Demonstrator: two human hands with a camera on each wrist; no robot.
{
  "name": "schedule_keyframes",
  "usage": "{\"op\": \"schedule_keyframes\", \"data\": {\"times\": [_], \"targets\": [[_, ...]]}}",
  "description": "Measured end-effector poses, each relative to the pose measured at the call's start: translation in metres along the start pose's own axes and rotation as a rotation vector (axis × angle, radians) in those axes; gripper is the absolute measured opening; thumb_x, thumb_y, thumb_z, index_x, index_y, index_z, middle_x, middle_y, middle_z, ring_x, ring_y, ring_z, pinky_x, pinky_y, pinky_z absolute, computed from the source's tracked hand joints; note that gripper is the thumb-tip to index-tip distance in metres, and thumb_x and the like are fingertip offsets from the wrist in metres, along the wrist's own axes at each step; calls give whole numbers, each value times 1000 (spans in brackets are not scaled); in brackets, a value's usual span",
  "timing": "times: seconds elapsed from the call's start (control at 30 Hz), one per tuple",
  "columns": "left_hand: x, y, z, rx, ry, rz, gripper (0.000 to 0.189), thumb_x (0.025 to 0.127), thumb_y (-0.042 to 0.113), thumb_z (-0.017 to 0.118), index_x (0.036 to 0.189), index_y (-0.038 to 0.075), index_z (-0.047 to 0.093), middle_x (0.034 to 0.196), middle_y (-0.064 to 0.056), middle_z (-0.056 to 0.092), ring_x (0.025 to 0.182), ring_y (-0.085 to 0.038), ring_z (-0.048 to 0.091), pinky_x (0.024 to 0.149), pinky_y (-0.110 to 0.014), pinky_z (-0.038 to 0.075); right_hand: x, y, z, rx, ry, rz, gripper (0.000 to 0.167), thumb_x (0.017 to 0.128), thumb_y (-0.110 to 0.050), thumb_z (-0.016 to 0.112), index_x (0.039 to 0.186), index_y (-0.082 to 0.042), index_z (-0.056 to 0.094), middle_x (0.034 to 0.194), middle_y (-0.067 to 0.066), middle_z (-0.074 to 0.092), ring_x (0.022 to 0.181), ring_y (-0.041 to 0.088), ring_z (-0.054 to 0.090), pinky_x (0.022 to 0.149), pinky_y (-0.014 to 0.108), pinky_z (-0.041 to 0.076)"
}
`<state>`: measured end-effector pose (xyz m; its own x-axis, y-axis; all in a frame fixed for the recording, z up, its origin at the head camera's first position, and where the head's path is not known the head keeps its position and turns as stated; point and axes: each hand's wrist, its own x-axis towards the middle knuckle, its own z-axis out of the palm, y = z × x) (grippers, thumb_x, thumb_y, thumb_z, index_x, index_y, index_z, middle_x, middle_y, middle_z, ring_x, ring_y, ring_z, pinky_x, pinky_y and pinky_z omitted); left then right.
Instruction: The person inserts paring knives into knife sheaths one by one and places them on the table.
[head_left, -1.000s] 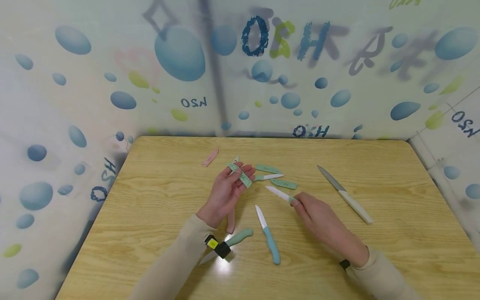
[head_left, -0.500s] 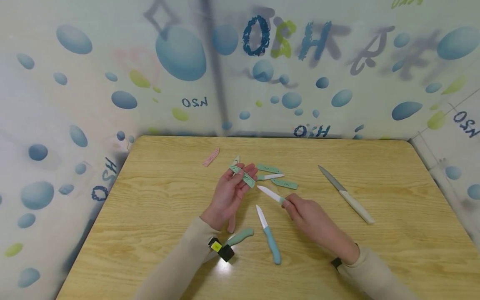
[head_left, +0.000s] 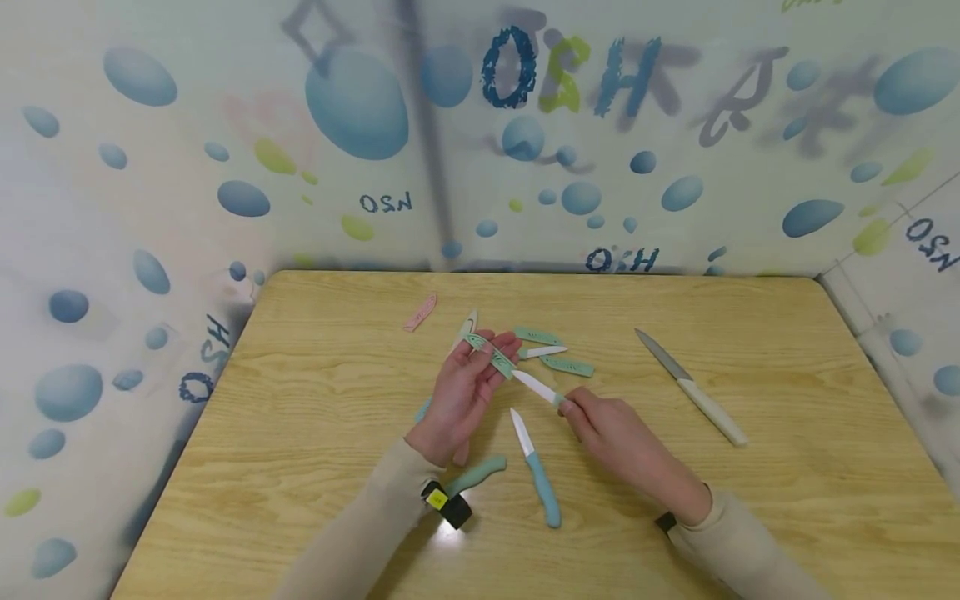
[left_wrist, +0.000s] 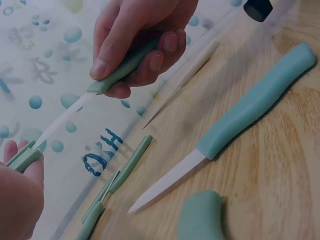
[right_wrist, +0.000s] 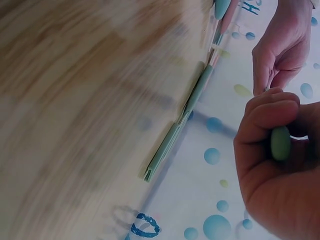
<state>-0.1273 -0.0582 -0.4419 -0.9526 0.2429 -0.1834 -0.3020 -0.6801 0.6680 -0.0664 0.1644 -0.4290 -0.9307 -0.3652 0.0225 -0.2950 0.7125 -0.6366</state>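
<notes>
In the head view my left hand (head_left: 459, 398) holds a green knife sheath (head_left: 491, 356) between thumb and fingers, palm turned up. My right hand (head_left: 626, 440) grips the green handle (left_wrist: 129, 64) of a paring knife with a white blade (head_left: 536, 387). The blade points left, and its tip is at the sheath's near end, as the left wrist view also shows. Beneath the hands lies a blue-handled knife (head_left: 543, 490) with a white blade. A green-handled knife (head_left: 480, 473) lies beside my left wrist, its blade hidden by the arm.
Two green sheaths (head_left: 567, 367) and a white-bladed knife (head_left: 546, 352) lie beyond the hands. A pink sheath (head_left: 420, 312) lies at the back left, a large pale-handled knife (head_left: 712, 412) on the right. My left hand partly covers a pink handle (head_left: 461, 455) and a pale patterned piece (head_left: 468, 321).
My right hand has moved left with the knife, bringing the blade tip to the sheath's end. My left hand has shifted slightly right, still holding the sheath.
</notes>
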Motion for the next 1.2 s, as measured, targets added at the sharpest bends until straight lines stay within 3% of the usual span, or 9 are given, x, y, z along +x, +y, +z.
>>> {"op": "schedule_keyframes", "data": {"times": [1.2], "targets": [[-6, -15, 9, -25, -14, 35, 18, 112, 5, 37, 118, 9, 54, 127, -11, 65, 126, -23, 64, 113, -37, 47, 2, -9, -1, -10, 5, 30, 16, 109, -15, 55, 102, -6, 65, 61, -7, 40, 49, 4, 33, 43, 22, 34]]}}
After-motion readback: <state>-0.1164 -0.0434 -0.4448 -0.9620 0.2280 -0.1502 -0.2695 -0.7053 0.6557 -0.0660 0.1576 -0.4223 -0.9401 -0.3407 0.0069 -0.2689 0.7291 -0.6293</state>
